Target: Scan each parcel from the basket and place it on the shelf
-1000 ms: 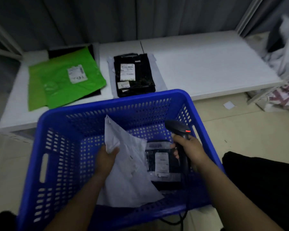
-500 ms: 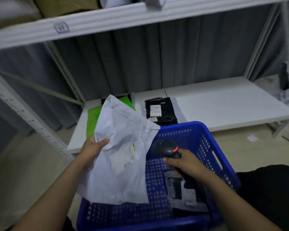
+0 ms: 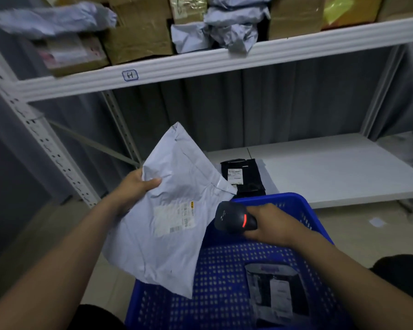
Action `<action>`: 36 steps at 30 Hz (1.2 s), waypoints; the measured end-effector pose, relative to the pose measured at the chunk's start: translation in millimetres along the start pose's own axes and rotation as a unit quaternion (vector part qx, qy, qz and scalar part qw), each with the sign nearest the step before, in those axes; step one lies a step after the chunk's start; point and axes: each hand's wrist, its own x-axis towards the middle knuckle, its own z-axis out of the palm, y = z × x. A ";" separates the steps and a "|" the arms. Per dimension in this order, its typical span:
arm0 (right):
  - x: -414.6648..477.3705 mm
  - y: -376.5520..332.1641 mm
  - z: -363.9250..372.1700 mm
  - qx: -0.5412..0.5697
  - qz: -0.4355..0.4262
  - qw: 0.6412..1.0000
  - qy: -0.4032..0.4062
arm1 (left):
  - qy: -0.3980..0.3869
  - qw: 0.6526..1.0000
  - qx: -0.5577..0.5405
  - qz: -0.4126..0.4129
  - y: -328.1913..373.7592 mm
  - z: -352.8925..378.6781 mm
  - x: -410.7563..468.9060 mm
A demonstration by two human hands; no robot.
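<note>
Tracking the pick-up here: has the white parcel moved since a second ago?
Yes. Against the blue basket, the white parcel has risen from inside it and now hangs up and left over its left rim, held by the left hand.

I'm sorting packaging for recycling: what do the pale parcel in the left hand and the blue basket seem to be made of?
Pale parcel: likely thin plastic film with a soft sheen; it creases and flexes where the left hand grips it. Blue basket: probably rigid moulded plastic, smooth and slightly glossy, with regular rows of holes in its walls.
</note>
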 end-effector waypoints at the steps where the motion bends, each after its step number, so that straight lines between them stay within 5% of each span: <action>1: 0.0 -2.9 -4.1 -0.024 -0.012 1.000 -0.008 | -0.009 1.000 0.015 0.000 4.4 1.1 -1.0; 24: 11.2 -9.9 -20.8 -0.098 -0.052 0.992 -0.063 | -0.019 0.999 0.036 -0.011 -4.0 -0.8 14.3; 31: 45.4 -0.1 -9.6 0.115 0.025 0.993 0.003 | 0.128 0.991 -0.044 0.009 -43.7 -9.7 40.0; 36: 98.9 -6.4 4.9 0.378 0.131 0.915 0.052 | 0.220 0.964 -0.150 0.001 -86.5 -11.2 69.9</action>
